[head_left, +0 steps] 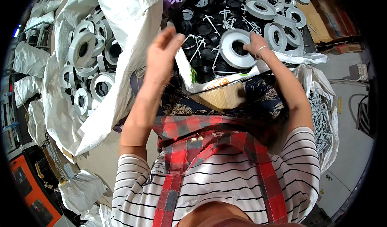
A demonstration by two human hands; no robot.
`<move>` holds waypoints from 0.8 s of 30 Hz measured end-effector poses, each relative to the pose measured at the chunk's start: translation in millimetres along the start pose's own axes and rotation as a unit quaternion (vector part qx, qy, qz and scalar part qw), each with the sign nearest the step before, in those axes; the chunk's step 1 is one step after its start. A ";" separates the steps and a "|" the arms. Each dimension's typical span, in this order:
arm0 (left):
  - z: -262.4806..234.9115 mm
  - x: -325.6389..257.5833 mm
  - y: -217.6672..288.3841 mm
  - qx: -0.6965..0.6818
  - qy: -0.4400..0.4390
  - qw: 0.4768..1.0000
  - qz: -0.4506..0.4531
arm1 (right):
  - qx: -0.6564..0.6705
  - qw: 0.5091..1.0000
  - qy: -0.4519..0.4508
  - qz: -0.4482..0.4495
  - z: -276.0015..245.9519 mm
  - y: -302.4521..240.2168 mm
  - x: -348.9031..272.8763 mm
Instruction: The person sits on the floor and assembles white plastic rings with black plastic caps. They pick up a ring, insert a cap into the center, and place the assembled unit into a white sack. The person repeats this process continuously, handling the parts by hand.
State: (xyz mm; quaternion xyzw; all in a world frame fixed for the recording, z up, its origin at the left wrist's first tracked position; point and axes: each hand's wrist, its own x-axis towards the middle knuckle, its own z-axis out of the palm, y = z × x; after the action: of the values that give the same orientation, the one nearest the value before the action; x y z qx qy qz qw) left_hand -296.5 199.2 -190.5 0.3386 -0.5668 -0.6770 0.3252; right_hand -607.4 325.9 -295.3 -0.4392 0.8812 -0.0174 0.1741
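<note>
Striped shirt (217,166) and red checked apron (177,156) are closest to us, down at 6 o'clock. Around 1, our right hand (256,46) has its fingers gripping a grey ring (226,50) over black parts (203,27). Our left hand (162,51), at 11: blurry, fingers loosely parted, looks empty. White sack (129,9) with more rings (75,53) at 10.

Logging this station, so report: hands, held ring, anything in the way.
Right hand gripping edge of grey ring. Left hand raised, thumb apart, blurred. Ring over black parts; white sticks left of it, none seen covering it.
</note>
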 end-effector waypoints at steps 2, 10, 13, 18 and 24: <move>22.3 1.2 -31.1 -0.066 0.019 0.995 -0.076 | 0.059 0.995 0.024 -0.070 -13.6 -19.9 2.8; 8.7 28.1 -40.6 -0.143 0.105 0.970 -0.166 | 0.407 0.911 -0.006 -0.063 13.3 -106.0 81.6; 1.1 32.9 -52.3 -0.099 0.166 0.977 -0.093 | 0.326 0.944 0.008 -0.054 71.0 -146.6 120.4; -5.9 44.5 -65.1 -0.118 0.179 0.971 -0.104 | 0.223 0.975 -0.010 -0.014 96.4 -180.8 123.6; -7.0 43.3 -71.5 -0.220 0.119 0.959 -0.137 | 0.306 0.895 0.167 -0.277 12.0 -159.1 24.7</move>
State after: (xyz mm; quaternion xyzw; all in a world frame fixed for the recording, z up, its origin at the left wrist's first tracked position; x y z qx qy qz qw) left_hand -319.0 170.2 -265.9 0.4114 -0.3095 -0.7777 0.3607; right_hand -495.0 210.4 -284.6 -0.5809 0.6913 -0.4068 0.1385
